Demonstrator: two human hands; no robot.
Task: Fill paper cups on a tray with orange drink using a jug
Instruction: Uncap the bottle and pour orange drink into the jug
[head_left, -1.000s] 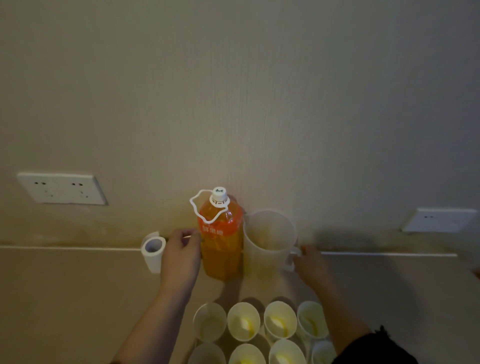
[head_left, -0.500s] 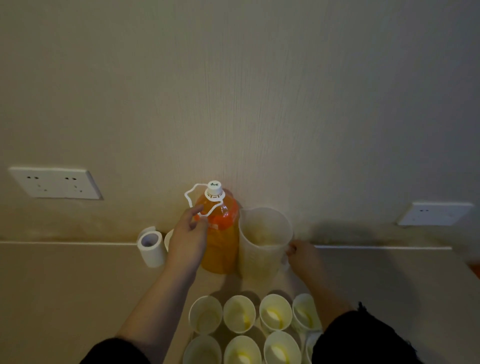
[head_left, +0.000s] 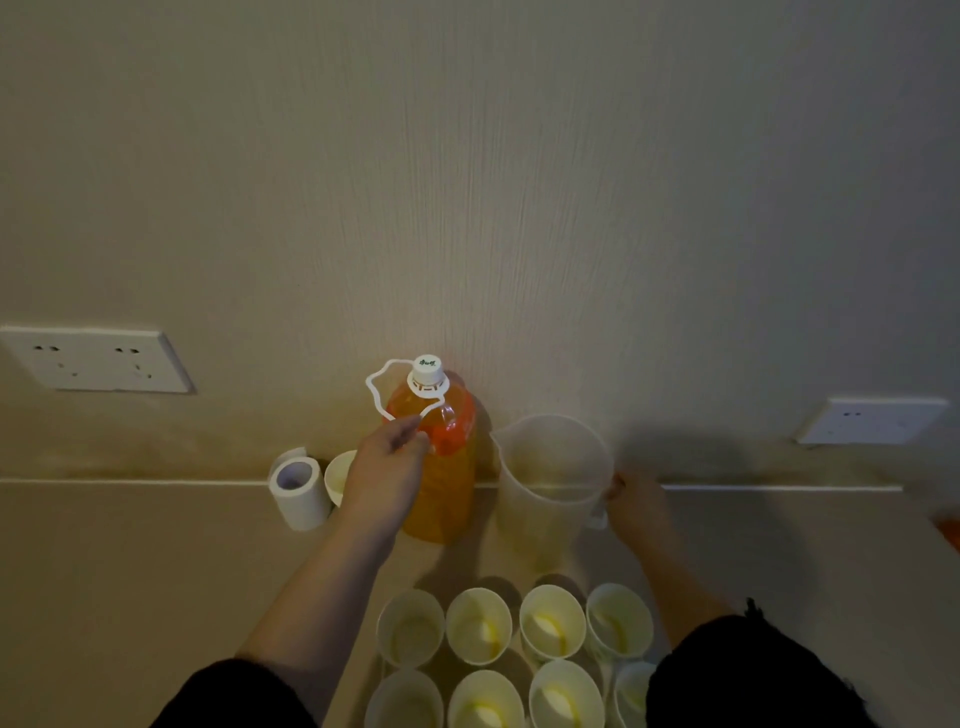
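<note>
A large bottle of orange drink (head_left: 447, 467) with a white cap stands upright against the wall. My left hand (head_left: 384, 473) pinches the white loop handle (head_left: 382, 395) at its neck. To the right stands a translucent plastic jug (head_left: 550, 478), and it looks empty. My right hand (head_left: 634, 504) grips the jug's handle at its right side. Several white paper cups (head_left: 478, 626) stand in two rows close to me, below the bottle and jug. What the cups stand on is hidden.
A roll of white paper (head_left: 297, 486) and one more paper cup (head_left: 340, 475) stand left of the bottle, by the wall. Wall sockets sit at the left (head_left: 98, 361) and right (head_left: 872, 421). The beige counter (head_left: 130, 571) runs along the wall.
My left hand rose from the bottle's side to the loop handle at its neck. My right hand stays at the jug's handle. The camera view shifted slightly.
</note>
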